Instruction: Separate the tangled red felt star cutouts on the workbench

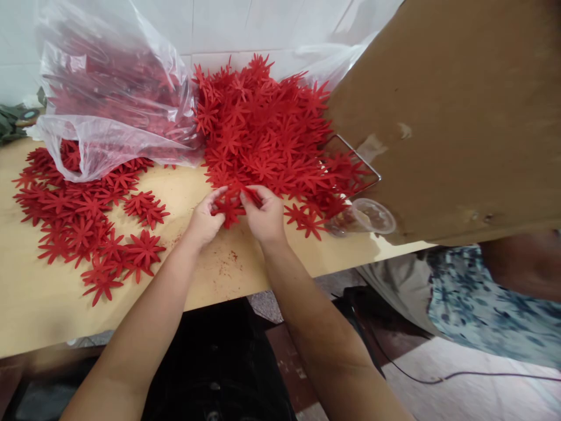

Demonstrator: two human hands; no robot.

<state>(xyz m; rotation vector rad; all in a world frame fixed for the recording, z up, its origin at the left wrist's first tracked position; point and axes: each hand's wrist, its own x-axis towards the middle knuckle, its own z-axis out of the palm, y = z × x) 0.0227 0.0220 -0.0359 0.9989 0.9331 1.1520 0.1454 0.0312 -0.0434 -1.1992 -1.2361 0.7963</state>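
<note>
Between my two hands is a red flower-shaped cutout (230, 209) with narrow petals, held just above the table. My left hand (207, 219) has its fingers closed on the cutout's left side. The fingers of my right hand (265, 215) pinch at its right side; whether one piece or a few layers are there I cannot make out. Right behind my hands rises a large heap of the same red cutouts (263, 128). A looser pile of red cutouts (79, 216) spreads over the table to the left.
A clear plastic bag (118, 99) full of red cutouts lies at the back left. On the right, a big brown board (460, 117) leans over the table (210, 275). Near it are a metal wire frame (359, 155) and a clear plastic cup (373, 216). Another person (477, 304) sits at the right.
</note>
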